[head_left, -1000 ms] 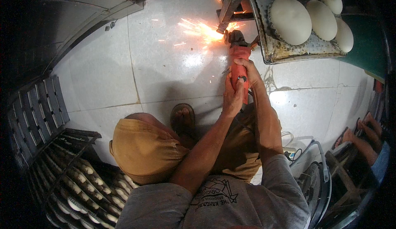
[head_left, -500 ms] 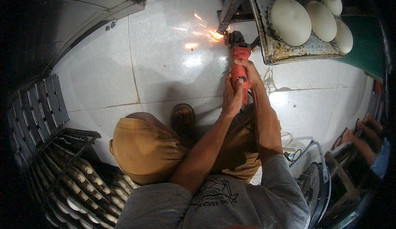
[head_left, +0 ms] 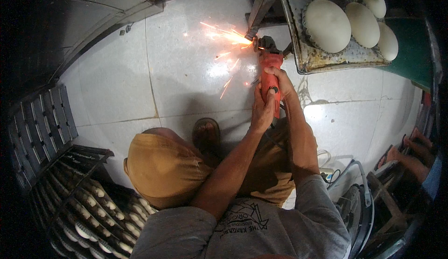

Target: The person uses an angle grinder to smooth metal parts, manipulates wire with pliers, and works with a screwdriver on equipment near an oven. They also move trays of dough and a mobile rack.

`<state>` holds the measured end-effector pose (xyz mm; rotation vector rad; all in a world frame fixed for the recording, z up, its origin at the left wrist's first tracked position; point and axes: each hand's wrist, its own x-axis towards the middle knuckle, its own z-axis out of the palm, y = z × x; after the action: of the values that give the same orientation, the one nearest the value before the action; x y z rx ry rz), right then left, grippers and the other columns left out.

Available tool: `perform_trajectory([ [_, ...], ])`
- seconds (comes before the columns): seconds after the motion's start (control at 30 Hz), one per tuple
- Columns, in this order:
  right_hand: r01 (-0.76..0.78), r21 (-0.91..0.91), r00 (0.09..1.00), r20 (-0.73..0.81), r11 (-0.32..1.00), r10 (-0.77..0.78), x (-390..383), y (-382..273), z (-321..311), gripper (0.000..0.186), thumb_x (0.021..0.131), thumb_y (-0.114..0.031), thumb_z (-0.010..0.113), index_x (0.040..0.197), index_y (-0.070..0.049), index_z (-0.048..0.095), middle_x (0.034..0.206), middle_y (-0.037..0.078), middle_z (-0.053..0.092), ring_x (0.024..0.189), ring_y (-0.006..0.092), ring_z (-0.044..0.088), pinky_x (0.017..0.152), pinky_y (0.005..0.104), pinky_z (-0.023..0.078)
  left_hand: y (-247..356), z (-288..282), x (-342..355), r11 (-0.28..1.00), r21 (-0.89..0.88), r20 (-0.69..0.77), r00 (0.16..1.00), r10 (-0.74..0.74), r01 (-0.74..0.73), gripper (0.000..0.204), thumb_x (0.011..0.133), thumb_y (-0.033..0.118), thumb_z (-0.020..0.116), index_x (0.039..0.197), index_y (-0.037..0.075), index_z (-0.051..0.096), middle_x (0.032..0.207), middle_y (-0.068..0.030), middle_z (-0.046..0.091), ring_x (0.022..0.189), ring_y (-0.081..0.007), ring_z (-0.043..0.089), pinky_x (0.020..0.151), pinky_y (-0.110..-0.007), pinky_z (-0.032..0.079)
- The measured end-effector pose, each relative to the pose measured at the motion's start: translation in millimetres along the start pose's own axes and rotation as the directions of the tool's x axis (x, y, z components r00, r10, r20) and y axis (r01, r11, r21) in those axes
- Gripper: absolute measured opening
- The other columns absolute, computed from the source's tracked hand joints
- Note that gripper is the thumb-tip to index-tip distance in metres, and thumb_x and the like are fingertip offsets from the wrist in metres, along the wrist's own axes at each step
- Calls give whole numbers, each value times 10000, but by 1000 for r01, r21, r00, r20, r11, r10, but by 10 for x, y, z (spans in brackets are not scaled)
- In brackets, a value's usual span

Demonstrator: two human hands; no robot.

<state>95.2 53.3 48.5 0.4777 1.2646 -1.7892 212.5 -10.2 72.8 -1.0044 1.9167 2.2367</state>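
One red angle grinder [head_left: 271, 62] is running at floor level ahead of the person's knees, its disc [head_left: 256, 44] facing the lower end of a dark metal post [head_left: 267, 3]. The right hand [head_left: 282, 80] is gripping the body behind the head; the left hand [head_left: 262, 113] is wrapping around the rear portion, its thumb side lying along the casing. Sparks [head_left: 235, 37] are spraying leftward from the post's foot, so the abrasive work is evidently in progress there. The post is standing with its lower end apparently attached; the depth of any cut or wear is not showing, so the amount done and the amount left cannot be told. Clearance is being limited on the right by a tray [head_left: 333, 62], whose near left corner is sitting close to the grinder head and whose surface is carrying pale dough rounds [head_left: 328, 26]. On the left, the widest stretch of tiled floor [head_left: 186, 79] is extending toward a dark cabinet [head_left: 100, 9], and the spark stream is crossing part of it. On the near side, a sandalled foot [head_left: 206, 134] is resting left of the grinder's rear end, apart from the tool.
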Motion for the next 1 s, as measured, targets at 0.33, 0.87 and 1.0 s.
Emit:
perform_trajectory([
  [0.33,-11,-17,1000,-23,1000,10,82,21,-50,360,826,-298,696,968,18,599,795,137,655,629,262,659,602,380,560,-36,13,44,999,-9,9,999,-35,36,643,1001,461,476,1424,-7,353,1326,-217,507,1216,-316,511,1043,-390,383],
  [0.87,6,-47,1000,-22,999,-7,37,10,-4,384,824,-318,704,1007,3,599,817,122,652,653,233,648,615,350,565,-17,-15,17,998,-15,5,998,-63,63,750,985,523,470,1458,-36,306,1392,-263,460,1288,-364,477,1079,-406,359],
  [1.0,0,-96,998,-60,995,-6,-11,-16,5,385,813,-328,717,991,-5,604,816,115,650,652,227,645,612,344,558,19,-4,-14,995,-1,2,995,-98,98,748,990,525,460,1461,-34,304,1376,-264,470,1270,-367,489,1075,-403,364],
])
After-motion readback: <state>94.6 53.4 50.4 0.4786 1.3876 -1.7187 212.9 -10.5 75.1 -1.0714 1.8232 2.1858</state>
